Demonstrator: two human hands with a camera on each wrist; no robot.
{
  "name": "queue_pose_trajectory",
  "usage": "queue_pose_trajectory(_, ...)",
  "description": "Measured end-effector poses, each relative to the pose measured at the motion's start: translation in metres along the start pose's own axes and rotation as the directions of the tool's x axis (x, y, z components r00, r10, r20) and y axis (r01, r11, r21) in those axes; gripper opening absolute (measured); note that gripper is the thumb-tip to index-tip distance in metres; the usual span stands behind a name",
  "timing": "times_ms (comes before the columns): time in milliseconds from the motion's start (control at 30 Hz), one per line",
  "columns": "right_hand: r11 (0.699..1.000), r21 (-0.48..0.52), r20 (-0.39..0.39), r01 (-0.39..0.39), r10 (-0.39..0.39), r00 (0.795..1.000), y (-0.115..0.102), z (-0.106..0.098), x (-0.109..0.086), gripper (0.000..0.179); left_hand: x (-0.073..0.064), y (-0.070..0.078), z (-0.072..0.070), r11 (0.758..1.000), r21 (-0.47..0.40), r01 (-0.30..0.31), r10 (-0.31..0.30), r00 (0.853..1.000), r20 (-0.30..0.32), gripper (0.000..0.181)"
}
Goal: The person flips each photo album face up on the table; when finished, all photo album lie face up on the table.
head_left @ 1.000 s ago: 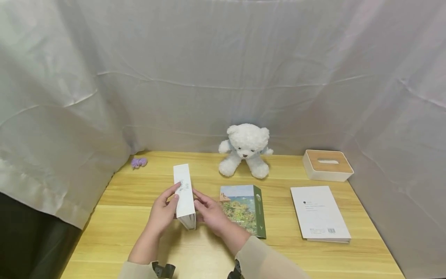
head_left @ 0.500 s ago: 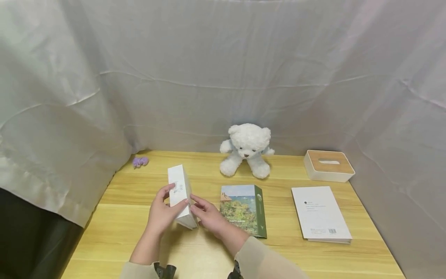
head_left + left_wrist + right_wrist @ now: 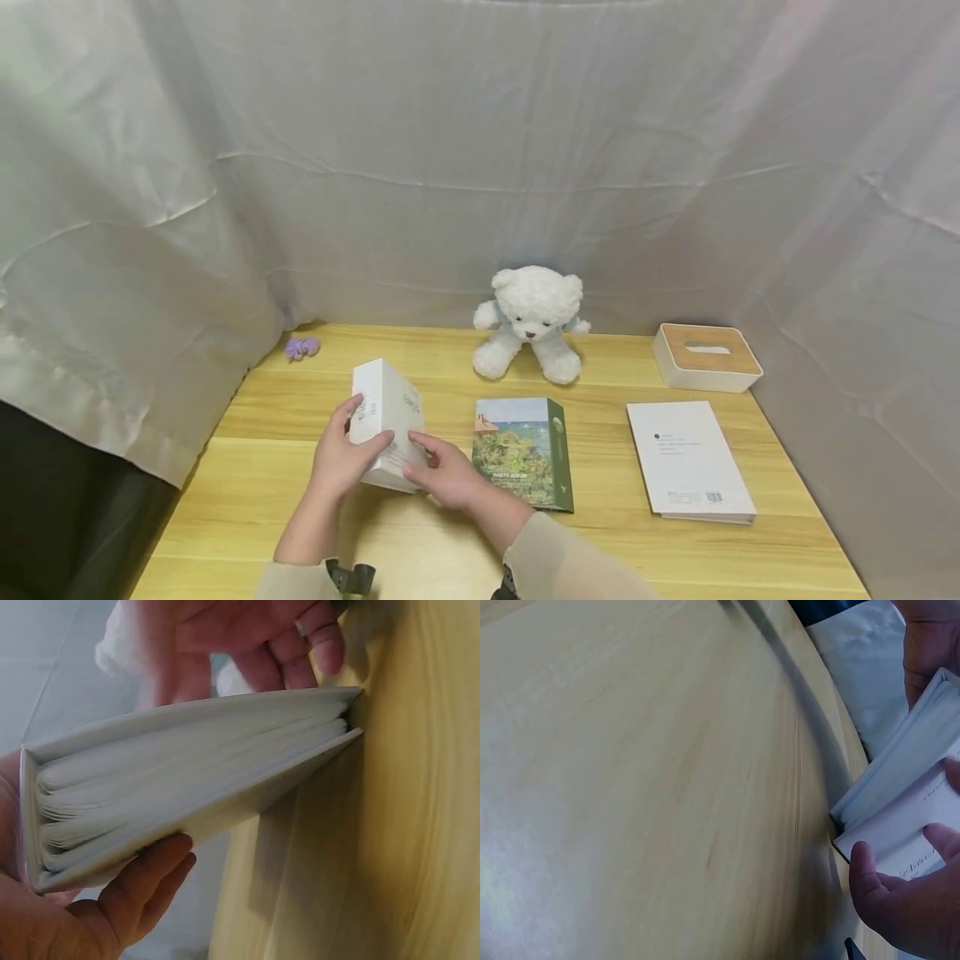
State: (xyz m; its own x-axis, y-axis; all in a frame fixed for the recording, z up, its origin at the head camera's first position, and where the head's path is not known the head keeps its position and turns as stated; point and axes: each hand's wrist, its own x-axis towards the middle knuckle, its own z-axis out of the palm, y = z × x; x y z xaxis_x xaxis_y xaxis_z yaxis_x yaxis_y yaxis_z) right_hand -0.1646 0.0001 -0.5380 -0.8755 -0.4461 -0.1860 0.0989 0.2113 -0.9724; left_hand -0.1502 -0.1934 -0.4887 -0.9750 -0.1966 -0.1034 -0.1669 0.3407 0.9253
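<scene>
A thick white photo album (image 3: 402, 417) stands tilted, its lettered spine up and to the left. My left hand (image 3: 339, 457) grips it at the spine, thumb on the right-hand cover and fingers round the other side. My right hand (image 3: 452, 478) touches the right cover with fingertips and thumb, not wrapped round it. In the left wrist view the pages (image 3: 187, 765) show between the covers, whose free edges point down at the table; contact there is unclear. The right wrist view shows printed letters on the cover (image 3: 896, 832) beside my right fingers.
Right of my hands lies a green-spined photo album (image 3: 517, 450) with a painted cover. A white book (image 3: 690, 458) lies farther right, below a wood-topped tissue box (image 3: 708, 354). A white teddy bear (image 3: 534, 321) sits at the back; a small purple item (image 3: 302, 348) lies back left.
The white album has turned, bringing its right cover into view, and shifted slightly left. My left thumb has moved from the spine to that cover. My right hand stays beside it.
</scene>
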Motion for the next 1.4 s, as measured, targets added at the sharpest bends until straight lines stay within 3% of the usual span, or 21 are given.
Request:
queue_pose_trajectory(267,0.962,-0.259,-0.061,0.083,-0.102,0.993,0.002,0.005,0.003,0.06,0.007,-0.007,-0.006,0.996,0.089,0.009,-0.007,1.0,-0.016,0.082)
queue_pose_trajectory(533,0.938,-0.336,-0.094,0.082,-0.12,0.988,0.005,0.01,0.006,0.055,0.007,-0.013,-0.01,0.987,0.16,0.0,0.01,0.998,-0.062,0.077)
queue_pose_trajectory(767,0.91,-0.408,-0.076,0.07,-0.11,0.991,0.005,0.012,0.006,0.06,0.011,-0.02,-0.012,0.972,0.235,0.006,0.007,0.998,-0.055,0.072)
queue_pose_trajectory(967,0.904,-0.424,-0.078,0.046,-0.087,0.993,0.005,0.013,0.004,0.056,0.016,-0.027,-0.011,0.967,0.252,0.039,-0.031,0.999,-0.035,0.071)
queue_pose_trajectory(1400,0.858,-0.513,-0.095,0.03,-0.092,0.991,0.007,0.017,0.005,0.053,0.02,-0.041,-0.008,0.947,0.314,0.075,-0.079,0.997,-0.001,0.063)
